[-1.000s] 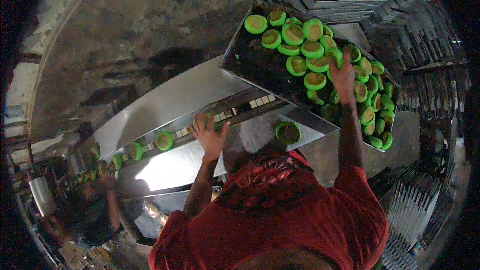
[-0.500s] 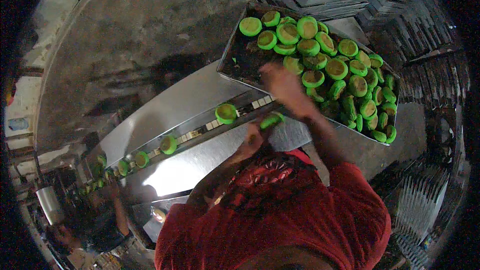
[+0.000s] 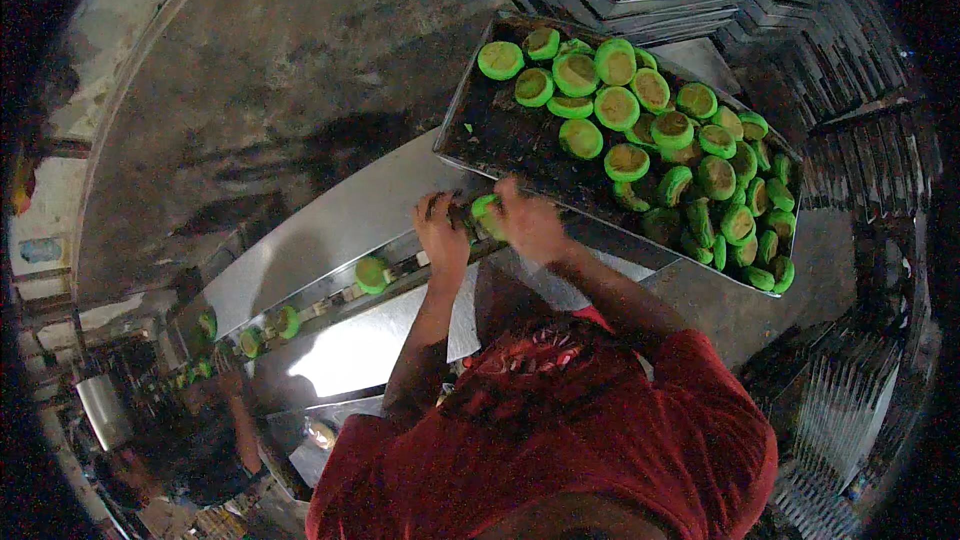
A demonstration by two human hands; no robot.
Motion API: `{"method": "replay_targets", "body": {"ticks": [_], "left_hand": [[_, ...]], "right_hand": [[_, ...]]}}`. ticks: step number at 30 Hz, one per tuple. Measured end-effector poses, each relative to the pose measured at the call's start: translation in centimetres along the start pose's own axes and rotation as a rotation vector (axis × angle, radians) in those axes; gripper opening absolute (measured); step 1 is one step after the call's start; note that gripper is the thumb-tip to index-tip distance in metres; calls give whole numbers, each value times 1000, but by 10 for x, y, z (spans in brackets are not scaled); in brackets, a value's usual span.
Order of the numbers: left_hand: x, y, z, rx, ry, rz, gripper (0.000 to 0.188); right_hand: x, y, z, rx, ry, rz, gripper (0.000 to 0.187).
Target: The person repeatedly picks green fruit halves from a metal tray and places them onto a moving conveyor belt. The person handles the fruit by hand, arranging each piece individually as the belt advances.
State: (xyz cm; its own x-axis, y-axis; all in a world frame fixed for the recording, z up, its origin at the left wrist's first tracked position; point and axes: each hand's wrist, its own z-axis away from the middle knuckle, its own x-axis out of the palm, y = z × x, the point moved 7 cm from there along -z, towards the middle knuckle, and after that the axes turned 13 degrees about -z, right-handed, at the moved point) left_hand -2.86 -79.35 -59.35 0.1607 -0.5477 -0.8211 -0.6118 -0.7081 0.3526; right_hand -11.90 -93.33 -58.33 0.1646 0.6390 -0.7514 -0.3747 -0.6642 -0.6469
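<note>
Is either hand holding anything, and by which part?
The right hand appears to hold a round green piece by its right edge, though blur hides the exact grip. Whether the left hand holds anything cannot be told.

The tee (image 3: 610, 440) is dark red, sleeves (image 3: 705, 380) short and loose, with a blackish, pale-flecked print (image 3: 525, 365) up front (grainy, tbh).

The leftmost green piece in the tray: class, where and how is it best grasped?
Take the green piece by opposite sides of its rounded edge, probably from above and lower left: it lies broad face up, with bare tray on that side.
</note>
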Motion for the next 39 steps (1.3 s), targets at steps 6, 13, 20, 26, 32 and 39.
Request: {"method": "replay_targets", "body": {"ticks": [6,13,20,26,32,39], "left_hand": [[38,115,-111,20,-307,234,23],[176,169,-88,76,-669,269,67],[23,97,-33,-198,-471,768,57],[36,-35,49,-66,-428,-120,56],[16,66,15,-389,-428,1112,50],[43,-22,49,-625,-471,1017,47]], "right_hand": [[41,46,-2,-252,45,145,34],[-133,125,10,-33,400,467,42],[-232,232,5,249,703,-151,35],[-220,228,-9,206,645,207,41],[-92,62,7,-64,0,-477,48],[-223,174,23,366,376,505,57]]}}
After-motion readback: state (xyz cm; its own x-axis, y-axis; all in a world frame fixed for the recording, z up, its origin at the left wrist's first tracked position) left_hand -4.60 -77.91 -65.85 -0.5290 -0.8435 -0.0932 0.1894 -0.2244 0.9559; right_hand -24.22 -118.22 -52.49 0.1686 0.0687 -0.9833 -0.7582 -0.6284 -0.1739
